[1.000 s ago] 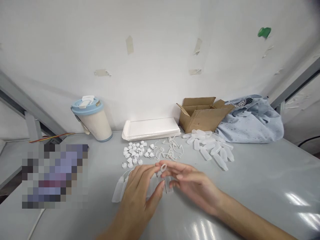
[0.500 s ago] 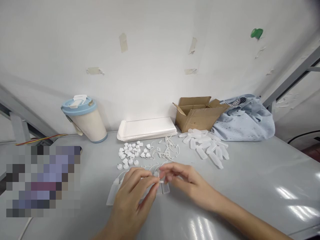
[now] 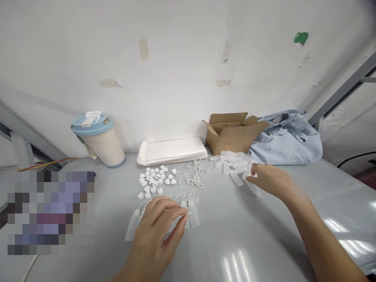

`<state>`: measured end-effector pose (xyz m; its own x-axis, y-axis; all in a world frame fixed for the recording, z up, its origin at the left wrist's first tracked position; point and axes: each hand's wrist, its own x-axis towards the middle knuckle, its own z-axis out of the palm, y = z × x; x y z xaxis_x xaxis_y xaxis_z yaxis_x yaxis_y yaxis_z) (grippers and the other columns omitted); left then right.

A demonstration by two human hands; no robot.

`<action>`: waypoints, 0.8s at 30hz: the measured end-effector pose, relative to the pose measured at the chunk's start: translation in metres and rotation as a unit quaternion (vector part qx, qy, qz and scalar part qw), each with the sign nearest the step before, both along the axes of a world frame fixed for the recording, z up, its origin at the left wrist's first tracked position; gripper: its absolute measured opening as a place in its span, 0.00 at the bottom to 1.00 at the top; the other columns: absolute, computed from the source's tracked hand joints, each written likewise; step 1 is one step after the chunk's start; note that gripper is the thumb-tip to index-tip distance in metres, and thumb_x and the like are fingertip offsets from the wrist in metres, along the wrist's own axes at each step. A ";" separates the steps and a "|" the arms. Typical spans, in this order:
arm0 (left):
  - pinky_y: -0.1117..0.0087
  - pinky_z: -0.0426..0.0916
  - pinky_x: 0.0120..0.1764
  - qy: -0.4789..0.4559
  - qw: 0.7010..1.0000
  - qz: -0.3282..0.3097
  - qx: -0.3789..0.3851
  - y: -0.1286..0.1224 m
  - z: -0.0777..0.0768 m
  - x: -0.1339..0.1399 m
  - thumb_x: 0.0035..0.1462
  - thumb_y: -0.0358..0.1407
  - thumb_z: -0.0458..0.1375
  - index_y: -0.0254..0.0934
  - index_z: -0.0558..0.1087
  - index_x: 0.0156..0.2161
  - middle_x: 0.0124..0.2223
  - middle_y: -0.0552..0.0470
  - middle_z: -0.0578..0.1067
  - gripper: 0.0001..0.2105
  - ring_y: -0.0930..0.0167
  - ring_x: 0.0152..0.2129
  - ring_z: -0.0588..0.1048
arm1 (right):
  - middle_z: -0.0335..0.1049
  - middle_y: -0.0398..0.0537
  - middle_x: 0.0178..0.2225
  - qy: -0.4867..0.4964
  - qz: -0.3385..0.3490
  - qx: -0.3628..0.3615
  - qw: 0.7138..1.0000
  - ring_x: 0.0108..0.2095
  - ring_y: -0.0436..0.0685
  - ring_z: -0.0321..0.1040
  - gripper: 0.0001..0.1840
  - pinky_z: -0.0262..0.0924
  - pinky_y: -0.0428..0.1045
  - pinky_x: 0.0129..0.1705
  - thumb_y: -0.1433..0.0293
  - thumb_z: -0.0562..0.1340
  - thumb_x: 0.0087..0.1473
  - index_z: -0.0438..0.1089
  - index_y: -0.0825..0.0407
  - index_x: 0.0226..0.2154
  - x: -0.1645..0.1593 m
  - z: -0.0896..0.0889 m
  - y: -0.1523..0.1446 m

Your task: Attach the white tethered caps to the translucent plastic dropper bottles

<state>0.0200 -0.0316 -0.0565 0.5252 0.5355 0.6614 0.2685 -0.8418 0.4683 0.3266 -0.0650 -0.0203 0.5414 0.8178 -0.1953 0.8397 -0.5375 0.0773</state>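
Having moved away from the left hand (image 3: 158,229), which is pinching a small white plastic piece (image 3: 188,212) over a row of frosted plastic bottles (image 3: 194,215), the right hand (image 3: 273,181) is now curling over a loose pile of similar bottles (image 3: 236,179), shifting work there, its grip unclear.

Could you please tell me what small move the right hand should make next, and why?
The right hand should probably grasp one of the loose translucent bottles, since its fingers are right at them, while the left hand seems to pinch a small white piece.
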 end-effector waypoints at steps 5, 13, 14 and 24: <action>0.67 0.65 0.36 0.010 1.000 -0.012 -0.002 0.000 0.001 0.001 0.56 0.22 0.55 0.37 0.69 0.37 0.32 0.52 0.71 0.08 0.70 0.32 0.68 | 0.69 0.51 0.29 0.051 -0.004 -0.022 0.998 0.28 0.58 0.66 0.07 0.49 0.48 0.23 0.66 0.58 0.48 0.65 0.52 0.24 0.007 -0.007 0.002; 0.67 0.65 0.35 0.000 1.000 -0.004 -0.009 -0.001 0.001 -0.001 0.56 0.22 0.55 0.38 0.69 0.37 0.31 0.53 0.71 0.09 0.70 0.32 0.68 | 0.69 0.47 0.20 0.132 0.028 -0.053 0.989 0.27 0.58 0.67 0.08 0.51 0.48 0.24 0.66 0.59 0.45 0.62 0.51 0.20 -0.006 -0.005 0.001; 0.67 0.65 0.36 0.000 1.000 -0.003 -0.009 -0.001 0.001 0.000 0.56 0.22 0.55 0.38 0.69 0.37 0.31 0.53 0.71 0.09 0.70 0.32 0.68 | 0.69 0.46 0.18 0.142 0.029 -0.061 0.988 0.25 0.58 0.67 0.08 0.51 0.48 0.23 0.67 0.59 0.44 0.61 0.51 0.20 -0.007 -0.005 0.000; 0.66 0.66 0.35 -0.001 1.000 0.002 -0.003 -0.001 0.001 0.002 0.56 0.22 0.55 0.39 0.70 0.36 0.31 0.52 0.72 0.09 0.70 0.30 0.69 | 0.70 0.46 0.22 0.209 0.095 -0.030 0.973 0.21 0.53 0.64 0.03 0.49 0.47 0.21 0.72 0.58 0.44 0.66 0.52 0.22 -0.017 0.001 -0.005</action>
